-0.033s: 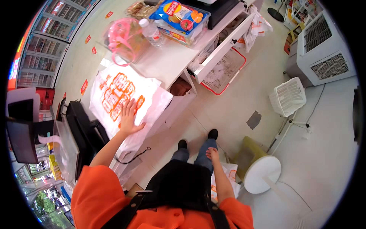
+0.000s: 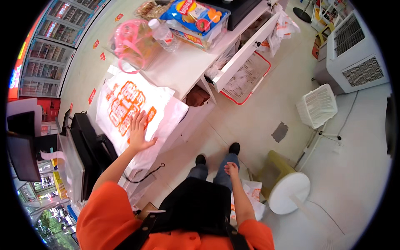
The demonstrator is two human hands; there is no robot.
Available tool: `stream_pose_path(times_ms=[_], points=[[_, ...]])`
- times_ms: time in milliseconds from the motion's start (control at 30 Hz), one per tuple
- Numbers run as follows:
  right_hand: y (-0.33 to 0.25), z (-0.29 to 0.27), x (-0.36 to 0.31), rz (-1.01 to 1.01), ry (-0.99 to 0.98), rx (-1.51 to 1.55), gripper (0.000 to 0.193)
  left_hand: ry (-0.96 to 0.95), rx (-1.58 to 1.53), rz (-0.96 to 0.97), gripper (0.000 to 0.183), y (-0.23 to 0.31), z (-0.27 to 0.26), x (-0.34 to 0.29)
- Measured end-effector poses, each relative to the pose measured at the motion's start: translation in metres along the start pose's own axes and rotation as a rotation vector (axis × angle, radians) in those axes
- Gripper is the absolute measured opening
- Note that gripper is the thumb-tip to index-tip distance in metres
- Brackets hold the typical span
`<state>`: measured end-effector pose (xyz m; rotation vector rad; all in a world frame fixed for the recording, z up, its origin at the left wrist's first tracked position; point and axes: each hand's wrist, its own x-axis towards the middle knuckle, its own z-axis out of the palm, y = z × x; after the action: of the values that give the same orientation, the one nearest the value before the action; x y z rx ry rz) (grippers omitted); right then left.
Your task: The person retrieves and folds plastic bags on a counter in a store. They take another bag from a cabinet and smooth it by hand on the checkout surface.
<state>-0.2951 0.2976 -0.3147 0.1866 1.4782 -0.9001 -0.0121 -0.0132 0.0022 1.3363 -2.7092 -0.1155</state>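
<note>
My left hand point(image 2: 140, 134) lies flat on a white plastic bag with orange-red print point(image 2: 163, 103), its fingers stretched out and spread. The bag is spread over the near end of the white counter point(image 2: 183, 66), its right part hanging past the counter's edge. Down by my right leg, my right hand point(image 2: 231, 168) hangs with the fingers loosely curled in, and nothing shows in it. It touches nothing on the counter.
Beyond the bag stand a clear tub with pink ribbon point(image 2: 128, 41), a water bottle point(image 2: 163, 35) and a chip packet point(image 2: 192, 16). An open drawer point(image 2: 237, 53) juts out above a red-rimmed basket point(image 2: 246, 79). A white-topped stool point(image 2: 289, 193) is at my right.
The whole view has shifted slightly. My left hand stays flat on the bag, and my right hand still hangs by my leg, its fingers a little more curled.
</note>
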Motion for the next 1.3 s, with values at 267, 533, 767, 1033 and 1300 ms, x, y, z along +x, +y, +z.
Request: stream_pose_path(times_ms=[267, 533, 767, 1033, 1300], points=[[0.082, 0.153, 0.157, 0.115, -0.021, 0.137, 0.018, -0.064, -0.088, -0.071, 0.082, -0.026, 0.016, -0.026], [0.015, 0.287, 0.333, -0.244, -0.195, 0.241, 0.025, 0.074, 0.025, -0.144, 0.080, -0.092, 0.022, -0.115], [-0.027, 0.404, 0.340, -0.617, 0.001, 0.616, 0.016, 0.064, -0.028, -0.284, 0.080, -0.069, 0.025, -0.084], [-0.009, 0.417, 0.350, -0.406, -0.030, 0.868, 0.014, 0.149, -0.075, -0.323, 0.080, -0.065, 0.038, -0.072], [-0.129, 0.291, 0.299, -0.756, 0.130, 1.117, 0.016, 0.245, -0.222, -0.191, 0.080, -0.030, 0.051, -0.061]])
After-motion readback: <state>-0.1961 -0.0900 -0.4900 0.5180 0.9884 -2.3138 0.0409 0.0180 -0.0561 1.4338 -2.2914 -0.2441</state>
